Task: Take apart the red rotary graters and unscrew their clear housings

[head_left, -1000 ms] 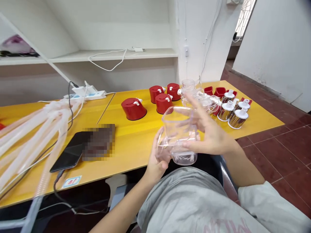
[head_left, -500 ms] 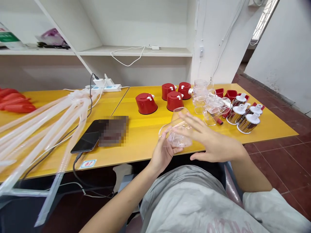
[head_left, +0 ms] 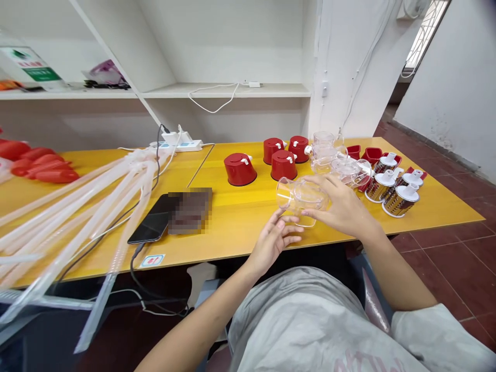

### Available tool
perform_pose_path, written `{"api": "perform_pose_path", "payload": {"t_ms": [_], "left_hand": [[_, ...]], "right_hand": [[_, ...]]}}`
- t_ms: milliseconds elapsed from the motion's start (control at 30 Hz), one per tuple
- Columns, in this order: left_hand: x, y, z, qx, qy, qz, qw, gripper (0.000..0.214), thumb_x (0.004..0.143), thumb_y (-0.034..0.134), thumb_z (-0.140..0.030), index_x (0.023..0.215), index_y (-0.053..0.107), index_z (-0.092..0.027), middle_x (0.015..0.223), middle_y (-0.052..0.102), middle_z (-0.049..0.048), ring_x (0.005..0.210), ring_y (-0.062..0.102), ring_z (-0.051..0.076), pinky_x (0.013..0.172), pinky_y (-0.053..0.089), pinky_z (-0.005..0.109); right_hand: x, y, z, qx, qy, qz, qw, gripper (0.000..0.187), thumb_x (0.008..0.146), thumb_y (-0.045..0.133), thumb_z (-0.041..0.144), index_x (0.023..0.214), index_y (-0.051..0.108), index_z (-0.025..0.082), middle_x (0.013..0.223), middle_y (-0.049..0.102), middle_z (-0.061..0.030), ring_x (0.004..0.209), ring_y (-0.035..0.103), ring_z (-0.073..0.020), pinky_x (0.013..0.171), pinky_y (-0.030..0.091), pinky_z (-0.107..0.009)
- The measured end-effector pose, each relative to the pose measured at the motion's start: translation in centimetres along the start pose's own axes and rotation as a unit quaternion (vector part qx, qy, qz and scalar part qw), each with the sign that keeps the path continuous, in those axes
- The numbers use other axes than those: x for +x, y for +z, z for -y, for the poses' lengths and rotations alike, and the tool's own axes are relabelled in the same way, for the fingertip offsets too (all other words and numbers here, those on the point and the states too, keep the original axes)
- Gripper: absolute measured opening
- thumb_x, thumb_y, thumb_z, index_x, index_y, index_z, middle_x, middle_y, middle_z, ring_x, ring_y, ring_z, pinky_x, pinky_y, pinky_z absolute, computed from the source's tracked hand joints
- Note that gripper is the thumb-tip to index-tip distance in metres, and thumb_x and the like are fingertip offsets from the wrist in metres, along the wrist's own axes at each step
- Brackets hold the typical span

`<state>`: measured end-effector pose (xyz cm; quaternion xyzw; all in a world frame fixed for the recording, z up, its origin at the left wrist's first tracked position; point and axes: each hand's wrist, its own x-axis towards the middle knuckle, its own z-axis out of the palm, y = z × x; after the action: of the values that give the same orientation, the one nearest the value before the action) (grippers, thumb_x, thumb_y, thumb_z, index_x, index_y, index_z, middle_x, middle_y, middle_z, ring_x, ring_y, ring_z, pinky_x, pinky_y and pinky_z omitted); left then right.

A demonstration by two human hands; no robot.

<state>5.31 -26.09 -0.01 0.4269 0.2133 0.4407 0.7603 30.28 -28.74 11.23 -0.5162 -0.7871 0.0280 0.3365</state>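
Over the front part of the table, a clear plastic grater housing (head_left: 306,194) is tilted, its round tube end pointing left. My right hand (head_left: 341,204) grips its right side, thumb in front and fingers over the top. Close to its lower left edge is my left hand (head_left: 273,237), fingers loosely curled and apart; a fingertip may touch the plastic. Beyond my right hand stand more clear grater housings (head_left: 344,169). Several metal grater drums (head_left: 401,200) with white ends stand to the right.
Several red bases (head_left: 240,169) with white levers sit behind my hands. Red hoppers (head_left: 372,154) lie beside the drums. To the left are a black phone (head_left: 149,219) on a cable, long clear plastic tubing (head_left: 103,201), a power strip (head_left: 186,145) and red items (head_left: 50,165).
The clear housing has turned and shifted right, off my left palm. My right hand has gone from hovering open to gripping it. My left fingers have loosened.
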Motion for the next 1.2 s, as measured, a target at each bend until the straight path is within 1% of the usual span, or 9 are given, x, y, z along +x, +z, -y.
{"api": "perform_pose_path", "payload": {"t_ms": [100,267,467,633,800,900,1000,1100,1200], "left_hand": [[0.1,0.0,0.6,0.022,0.015,-0.024,0.999,0.079,0.097,0.101,-0.051,0.163,0.062,-0.033,0.139,0.073,0.0072,0.124,0.082,0.025,0.099,0.071,0.036],[0.0,0.2,1.5,0.059,0.045,-0.052,0.996,0.086,0.097,0.100,-0.053,0.168,0.055,-0.039,0.152,0.063,0.0078,0.138,0.073,0.025,0.107,0.069,0.038],[0.0,0.2,1.6,0.085,0.045,-0.054,0.994,0.104,0.096,0.098,-0.055,0.177,0.035,-0.044,0.173,0.054,0.0129,0.157,0.066,0.033,0.123,0.063,0.051],[0.1,0.2,1.4,0.095,0.034,-0.046,0.994,0.111,0.093,0.099,-0.060,0.177,0.029,-0.046,0.184,0.046,0.0160,0.165,0.062,0.038,0.131,0.056,0.060],[-0.2,0.9,1.7,0.113,0.052,-0.069,0.990,0.109,0.093,0.098,-0.057,0.174,0.026,-0.049,0.180,0.044,0.0141,0.159,0.064,0.036,0.127,0.059,0.058],[-0.4,1.3,2.0,0.140,0.087,-0.108,0.980,0.113,0.093,0.100,-0.052,0.174,0.021,-0.052,0.180,0.039,0.0130,0.159,0.063,0.033,0.131,0.055,0.058],[-0.1,0.7,1.4,0.187,0.132,-0.156,0.961,0.120,0.088,0.104,-0.050,0.175,0.021,-0.051,0.185,0.032,0.0141,0.168,0.052,0.036,0.142,0.043,0.061],[0.7,-0.6,0.0,0.224,0.165,-0.184,0.943,0.132,0.083,0.108,-0.051,0.178,0.017,-0.048,0.186,0.033,0.0167,0.179,0.041,0.039,0.148,0.034,0.062],[1.5,-1.9,-1.3,0.243,0.176,-0.178,0.937,0.137,0.083,0.109,-0.051,0.181,0.013,-0.044,0.185,0.039,0.0184,0.180,0.042,0.037,0.149,0.034,0.062]], "right_hand": [[0.2,0.7,-0.5,0.002,0.026,-0.011,1.000,0.073,0.102,0.094,0.042,0.168,0.064,0.033,0.157,0.075,-0.0117,0.148,0.075,-0.0396,0.130,0.063,-0.063],[0.3,1.8,-1.1,-0.006,0.047,-0.023,0.999,0.076,0.101,0.094,0.048,0.169,0.064,0.031,0.156,0.072,-0.0149,0.145,0.076,-0.0403,0.127,0.065,-0.064],[0.6,3.4,-1.5,-0.030,0.025,-0.051,0.998,0.065,0.108,0.082,0.035,0.170,0.064,0.024,0.182,0.052,-0.0210,0.173,0.052,-0.0428,0.143,0.050,-0.069],[0.8,3.8,-1.4,-0.057,0.009,-0.073,0.996,0.057,0.108,0.075,0.021,0.164,0.073,0.025,0.183,0.052,-0.0188,0.170,0.045,-0.0434,0.146,0.042,-0.074],[0.8,3.4,-1.7,-0.043,-0.008,-0.069,0.997,0.054,0.109,0.070,0.018,0.162,0.076,0.025,0.169,0.067,-0.0174,0.152,0.054,-0.0415,0.137,0.052,-0.075],[0.9,3.3,-2.0,-0.015,-0.035,-0.052,0.998,0.058,0.110,0.066,0.017,0.167,0.072,0.027,0.165,0.071,-0.0153,0.153,0.057,-0.0396,0.137,0.052,-0.077],[0.9,4.2,-1.8,0.022,-0.068,-0.038,0.997,0.065,0.112,0.059,0.015,0.176,0.063,0.028,0.181,0.059,-0.0153,0.172,0.050,-0.0363,0.144,0.048,-0.074],[1.1,5.9,-1.2,0.059,-0.110,-0.017,0.992,0.074,0.111,0.050,0.009,0.182,0.056,0.032,0.197,0.039,-0.0113,0.189,0.033,-0.0300,0.149,0.044,-0.067],[1.4,7.2,-0.5,0.078,-0.151,0.004,0.985,0.085,0.106,0.044,0.003,0.186,0.050,0.031,0.197,0.040,-0.0090,0.191,0.027,-0.0240,0.151,0.042,-0.060]]}}
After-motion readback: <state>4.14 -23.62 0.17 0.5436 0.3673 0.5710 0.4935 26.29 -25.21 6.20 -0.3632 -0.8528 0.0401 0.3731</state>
